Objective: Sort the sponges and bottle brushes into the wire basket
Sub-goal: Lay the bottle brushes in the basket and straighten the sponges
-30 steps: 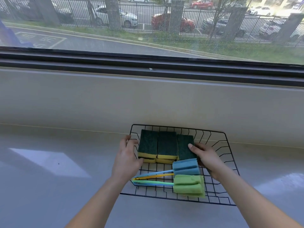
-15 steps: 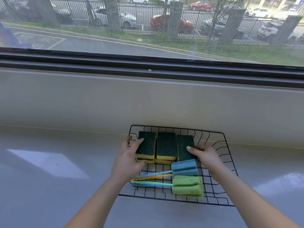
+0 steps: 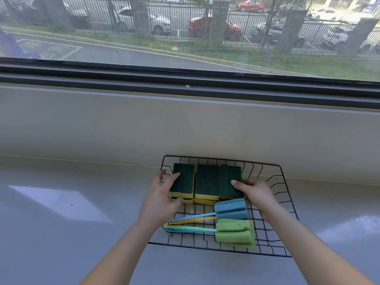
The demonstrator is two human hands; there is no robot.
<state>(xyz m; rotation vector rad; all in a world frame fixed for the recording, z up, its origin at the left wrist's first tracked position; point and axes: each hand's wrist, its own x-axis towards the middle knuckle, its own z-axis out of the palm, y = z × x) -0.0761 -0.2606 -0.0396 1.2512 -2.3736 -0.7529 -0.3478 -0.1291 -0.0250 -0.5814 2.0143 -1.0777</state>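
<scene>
A black wire basket [image 3: 273, 177] sits on the grey counter against the wall. At its back lie stacked yellow sponges with dark green scouring tops: left stack [image 3: 183, 183], middle stack [image 3: 207, 182], right stack [image 3: 229, 177]. In front lie two bottle brushes, one with a blue foam head [image 3: 231, 208] and one with a green foam head [image 3: 234, 232], handles pointing left. My left hand [image 3: 159, 200] presses the left stack, index finger on top and thumb at its front. From the other side, my right hand [image 3: 257, 194] presses the right stack with fingers on top.
The grey counter [image 3: 61, 233] runs left and right of the basket. A beige wall [image 3: 185, 128] rises right behind the basket, with a dark window frame [image 3: 185, 81] above it.
The sponge stacks have slid a little toward the back of the basket. My left index finger has come up onto the left stack. The brushes have not moved.
</scene>
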